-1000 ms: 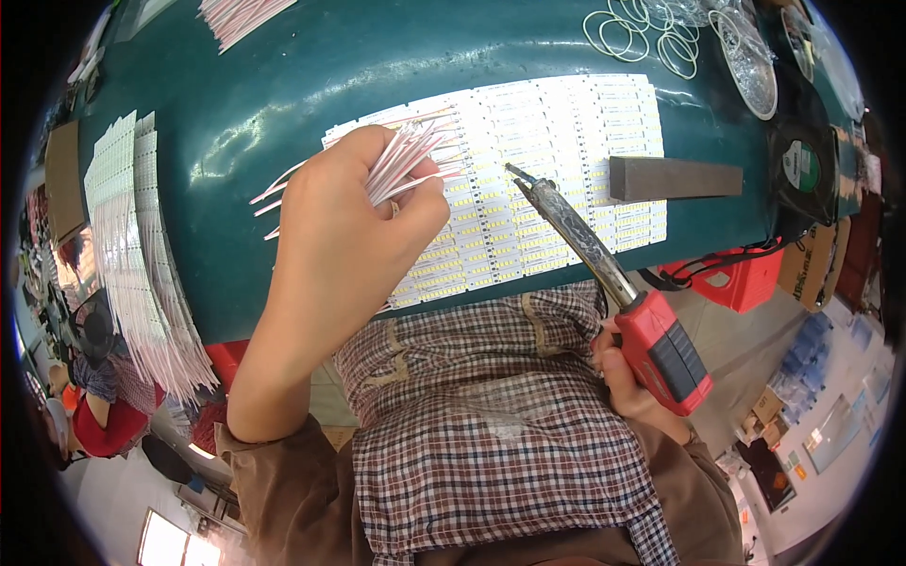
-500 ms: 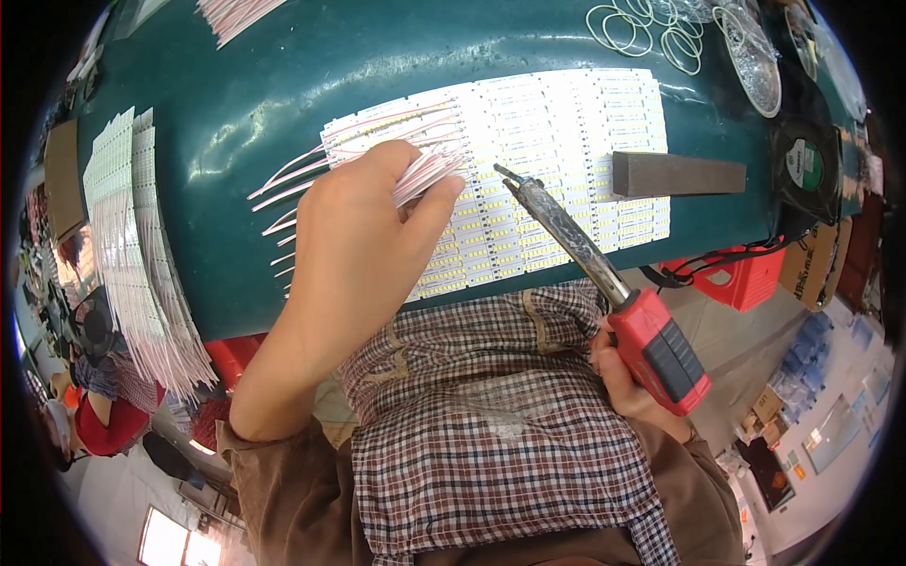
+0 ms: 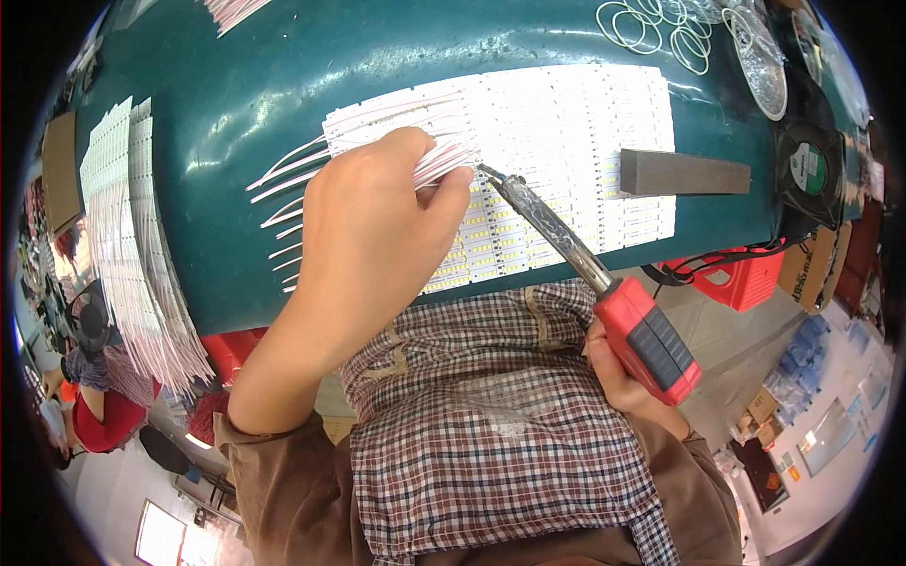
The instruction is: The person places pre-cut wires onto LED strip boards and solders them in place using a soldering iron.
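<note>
While the left hand pinches a bundle of thin white-and-pink wires above the white LED circuit-board panel, its ends pointing right and slightly away, the right hand grips the red-and-black-handled soldering iron. The iron's long axis runs diagonally, handle at lower right near the plaid apron, dark tip aimed up-left beside the wire ends; whether they touch, I cannot tell. Beneath lies the green counter.
</note>
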Motion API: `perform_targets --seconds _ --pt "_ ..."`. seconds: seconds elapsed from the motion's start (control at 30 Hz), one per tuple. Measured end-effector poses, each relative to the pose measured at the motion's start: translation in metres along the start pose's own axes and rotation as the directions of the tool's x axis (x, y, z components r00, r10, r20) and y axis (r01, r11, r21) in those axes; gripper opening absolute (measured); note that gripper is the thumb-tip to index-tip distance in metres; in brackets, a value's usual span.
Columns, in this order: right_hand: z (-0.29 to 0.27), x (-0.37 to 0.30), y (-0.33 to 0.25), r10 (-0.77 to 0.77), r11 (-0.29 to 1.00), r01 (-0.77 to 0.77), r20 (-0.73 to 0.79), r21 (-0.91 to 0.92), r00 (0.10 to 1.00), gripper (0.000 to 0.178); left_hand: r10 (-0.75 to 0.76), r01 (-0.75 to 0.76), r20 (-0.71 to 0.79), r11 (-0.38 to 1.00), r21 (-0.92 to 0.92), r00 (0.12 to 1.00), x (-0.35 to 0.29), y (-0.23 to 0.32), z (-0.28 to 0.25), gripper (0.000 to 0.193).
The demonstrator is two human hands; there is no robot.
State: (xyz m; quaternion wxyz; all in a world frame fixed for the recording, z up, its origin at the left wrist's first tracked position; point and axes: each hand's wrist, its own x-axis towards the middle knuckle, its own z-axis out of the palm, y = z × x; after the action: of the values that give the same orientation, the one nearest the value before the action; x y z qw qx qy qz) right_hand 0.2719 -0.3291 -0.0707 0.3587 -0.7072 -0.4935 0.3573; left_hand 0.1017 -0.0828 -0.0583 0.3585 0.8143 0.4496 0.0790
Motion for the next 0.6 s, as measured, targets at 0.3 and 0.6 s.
perform_targets --seconds 0.3,0.6 --pt "-0.003 0.005 -0.002 -0.027 1.000 0.027 0.033 -0.008 0.999 0.023 0.040 -0.039 -0.058 0.999 0.009 0.998 -0.002 -0.004 0.005 0.025" --pt "-0.002 -0.005 0.001 -0.028 0.999 0.028 -0.004 -0.026 1.000 0.023 0.005 -0.004 0.023 0.999 -0.053 1.000 0.002 -0.002 0.000 0.020"
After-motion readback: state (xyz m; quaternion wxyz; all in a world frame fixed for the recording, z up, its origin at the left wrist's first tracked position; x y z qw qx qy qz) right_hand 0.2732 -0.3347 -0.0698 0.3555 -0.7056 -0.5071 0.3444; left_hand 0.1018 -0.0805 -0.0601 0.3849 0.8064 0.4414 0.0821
